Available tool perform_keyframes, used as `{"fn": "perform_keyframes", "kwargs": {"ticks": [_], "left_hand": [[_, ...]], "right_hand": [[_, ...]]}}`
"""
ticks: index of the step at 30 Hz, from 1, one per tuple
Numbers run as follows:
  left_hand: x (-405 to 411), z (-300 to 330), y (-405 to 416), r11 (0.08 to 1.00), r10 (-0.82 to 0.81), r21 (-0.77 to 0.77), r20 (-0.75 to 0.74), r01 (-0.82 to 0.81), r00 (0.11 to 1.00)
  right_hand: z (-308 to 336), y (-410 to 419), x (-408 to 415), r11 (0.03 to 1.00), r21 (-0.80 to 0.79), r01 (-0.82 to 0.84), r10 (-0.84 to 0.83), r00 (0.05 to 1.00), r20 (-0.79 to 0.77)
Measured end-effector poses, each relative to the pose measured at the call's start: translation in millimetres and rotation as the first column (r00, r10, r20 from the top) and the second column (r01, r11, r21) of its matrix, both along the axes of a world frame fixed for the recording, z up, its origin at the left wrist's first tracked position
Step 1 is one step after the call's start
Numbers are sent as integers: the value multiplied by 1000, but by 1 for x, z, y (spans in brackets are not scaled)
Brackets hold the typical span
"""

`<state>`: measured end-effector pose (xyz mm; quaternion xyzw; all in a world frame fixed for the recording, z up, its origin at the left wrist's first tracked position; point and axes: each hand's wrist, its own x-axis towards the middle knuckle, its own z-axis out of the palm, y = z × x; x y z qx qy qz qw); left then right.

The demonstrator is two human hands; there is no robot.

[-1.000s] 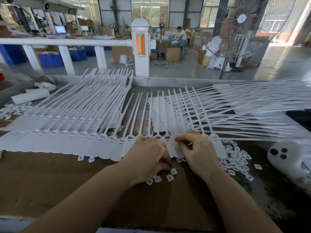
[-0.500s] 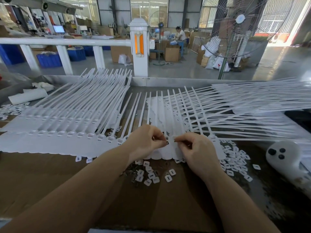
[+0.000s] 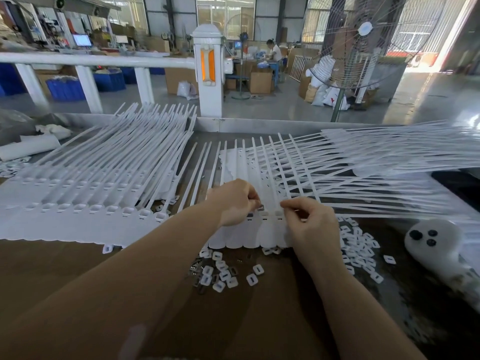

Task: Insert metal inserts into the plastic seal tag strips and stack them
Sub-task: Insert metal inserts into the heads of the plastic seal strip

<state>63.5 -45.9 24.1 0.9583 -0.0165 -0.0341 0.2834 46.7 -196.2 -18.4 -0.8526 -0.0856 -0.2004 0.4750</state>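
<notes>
A white strip of joined seal tags [image 3: 249,231] lies flat on the brown cardboard in front of me, its thin tails pointing away. My left hand [image 3: 233,202] pinches a small dark metal insert [image 3: 260,208] just above the row of tag sockets. My right hand [image 3: 310,224] rests on the strip's right part, with fingers curled and fingertips pinching at a socket [image 3: 279,213]. A stack of finished strips [image 3: 85,198] lies to the left. Loose metal inserts [image 3: 196,268] and white plastic caps [image 3: 220,275] lie scattered near my left forearm.
A heap of white strips [image 3: 389,162] fans out on the right. More white caps [image 3: 359,252] lie right of my right hand. A white object with three black dots [image 3: 439,242] sits at the right edge. A white railing [image 3: 104,61] and a standing fan [image 3: 363,42] are beyond the table.
My left hand rose from the loose parts on the cardboard to the strip and now pinches a metal insert. The right hand stayed on the strip.
</notes>
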Motion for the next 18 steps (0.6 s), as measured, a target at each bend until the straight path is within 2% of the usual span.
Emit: {"fn": "perform_keyframes", "kwargs": {"ticks": [3,7,10,18], "left_hand": [[2,-1,-3,1000,-14,16,-17,14,1000],[3,-3,-5,1000,2,30,-23,-1,1000],[3,-3,-7,999,21,-33,-14,-21,1000],[-3,-5,-1,988,113,-120,118,-99,986]], "right_hand": [[-1,-4,4,989,130,65,-55,995,-83],[-1,-3,4,992,104,66,-57,995,-86],[-2,-3,4,993,93,66,-59,995,-79],[-3,-3,5,994,83,66,-60,995,-76]]}}
